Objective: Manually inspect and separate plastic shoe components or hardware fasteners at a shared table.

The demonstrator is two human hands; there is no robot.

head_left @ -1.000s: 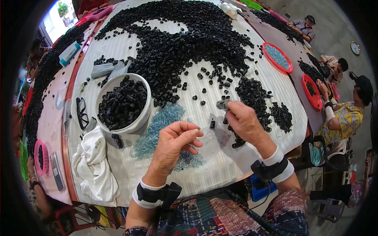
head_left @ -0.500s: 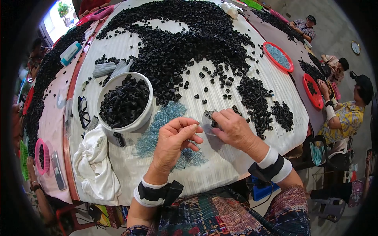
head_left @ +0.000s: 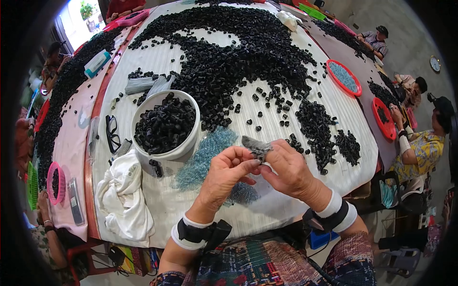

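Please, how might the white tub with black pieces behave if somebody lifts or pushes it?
The white tub would probably resist a light push, since black pieces fill it close to the rim. Its round form looks rigid, so it should keep its shape. Tilted, it might spill, as the pieces appear loose.

On my feed, the right hand (head_left: 291, 170) has come up from low over the tabletop (head_left: 291, 202) and in to the left hand (head_left: 223, 172); their fingertips, apart a moment ago, now meet, though I can't quite make out what they pinch. The grey bundle (head_left: 258, 148) has travelled with the right. My view has swung left, revealing more of an upper-left co-worker (head_left: 51, 67).
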